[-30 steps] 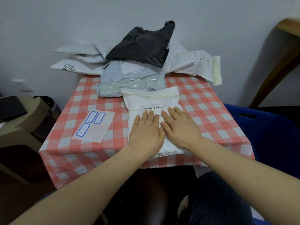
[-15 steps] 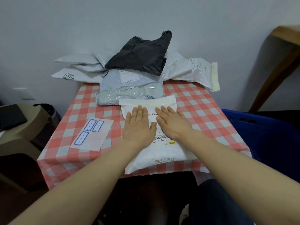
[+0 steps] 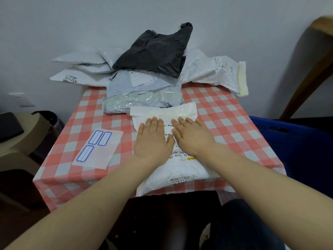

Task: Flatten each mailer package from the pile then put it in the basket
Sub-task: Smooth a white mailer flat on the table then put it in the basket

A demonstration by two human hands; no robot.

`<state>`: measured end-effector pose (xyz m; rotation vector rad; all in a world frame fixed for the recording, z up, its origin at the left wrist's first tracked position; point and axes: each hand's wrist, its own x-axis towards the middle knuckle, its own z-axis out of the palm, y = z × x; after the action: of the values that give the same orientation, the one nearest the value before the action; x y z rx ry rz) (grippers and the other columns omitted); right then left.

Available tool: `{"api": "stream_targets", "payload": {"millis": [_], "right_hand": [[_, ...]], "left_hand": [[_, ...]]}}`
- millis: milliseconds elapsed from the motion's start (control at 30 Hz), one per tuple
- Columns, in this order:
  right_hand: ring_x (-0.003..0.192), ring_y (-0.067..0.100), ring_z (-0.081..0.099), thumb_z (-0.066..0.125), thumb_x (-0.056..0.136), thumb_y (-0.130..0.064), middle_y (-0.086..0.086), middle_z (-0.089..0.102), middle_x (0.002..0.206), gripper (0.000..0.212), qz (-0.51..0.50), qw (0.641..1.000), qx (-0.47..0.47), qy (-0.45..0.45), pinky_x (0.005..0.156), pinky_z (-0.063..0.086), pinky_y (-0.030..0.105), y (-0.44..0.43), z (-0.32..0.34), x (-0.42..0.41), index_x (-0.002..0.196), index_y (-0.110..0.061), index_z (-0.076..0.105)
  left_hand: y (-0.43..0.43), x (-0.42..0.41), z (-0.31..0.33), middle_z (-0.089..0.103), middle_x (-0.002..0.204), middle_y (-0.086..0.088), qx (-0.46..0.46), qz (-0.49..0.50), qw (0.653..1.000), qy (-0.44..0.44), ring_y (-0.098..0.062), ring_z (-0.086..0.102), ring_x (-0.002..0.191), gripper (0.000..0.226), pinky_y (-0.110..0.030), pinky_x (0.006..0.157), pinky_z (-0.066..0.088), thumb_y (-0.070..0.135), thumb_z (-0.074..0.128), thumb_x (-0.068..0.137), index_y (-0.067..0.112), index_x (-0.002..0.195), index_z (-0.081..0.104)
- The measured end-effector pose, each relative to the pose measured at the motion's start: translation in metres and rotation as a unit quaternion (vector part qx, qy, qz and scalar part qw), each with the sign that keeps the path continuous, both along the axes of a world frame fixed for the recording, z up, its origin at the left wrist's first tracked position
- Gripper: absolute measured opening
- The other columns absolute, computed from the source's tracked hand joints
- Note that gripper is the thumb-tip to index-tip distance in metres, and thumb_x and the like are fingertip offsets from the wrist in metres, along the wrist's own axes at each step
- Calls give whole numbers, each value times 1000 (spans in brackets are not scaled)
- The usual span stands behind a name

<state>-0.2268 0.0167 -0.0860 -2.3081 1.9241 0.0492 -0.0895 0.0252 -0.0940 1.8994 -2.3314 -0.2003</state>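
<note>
On the bench [image 3: 234, 123], in the head view, a white mailer [image 3: 180, 170] lies just in front of the person. Both hands rest flat on its middle, side by side and almost touching. The left hand [image 3: 153, 141] and the right hand [image 3: 192, 138] have straight fingers and palms down, and they grasp nothing. The fingertips point to the far end, near the flap [image 3: 162, 110]. The near end of the mailer hangs a little over the bench edge, toward the person's knees. Behind it sits the pile [image 3: 207, 73], where a grey mailer [image 3: 144, 91] reaches the flap and a black mailer [image 3: 155, 49] lies on top. The blue basket [image 3: 288, 145] stands low at the right of the bench. A sheet of labels [image 3: 98, 147] lies at the left, apart from the mailer.

I judge that the pressing is under way and the mailer is not yet ready for the basket. The danger I see is the overhang. The plastic looks smooth, so a push toward the person could slide the mailer off the edge. A push forward could shove the grey mailer and disturb the pile.
</note>
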Motion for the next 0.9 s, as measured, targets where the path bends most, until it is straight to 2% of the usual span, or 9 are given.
{"api": "stream_targets", "payload": {"millis": [333,700,900], "right_hand": [[146,21,14,15,103,-36,2,15,159,50,4,1000,5,-7,118,6,40,-2,1,1,152,-24,16],[147,14,-4,13,102,-42,0,-4,160,55,-8,996,42,-73,118,-6,35,2,-2,-5,152,-25,-2],[147,16,-3,12,102,-42,4,-4,160,57,-1,998,54,-46,118,-5,35,2,-1,-4,152,-20,-4]], "left_hand": [[1,-1,2,10,159,-11,-26,-6,999,-29,-23,3,147,63,-36,118,-5,43,25,99,7,150,14],[5,-1,-4,-3,160,-9,-27,-2,1000,-15,-22,-7,147,65,-37,118,-7,43,19,99,9,152,4],[5,-2,-4,1,160,-10,-34,-6,999,-28,-22,-4,147,65,-36,118,-7,43,19,99,8,152,6]]}}
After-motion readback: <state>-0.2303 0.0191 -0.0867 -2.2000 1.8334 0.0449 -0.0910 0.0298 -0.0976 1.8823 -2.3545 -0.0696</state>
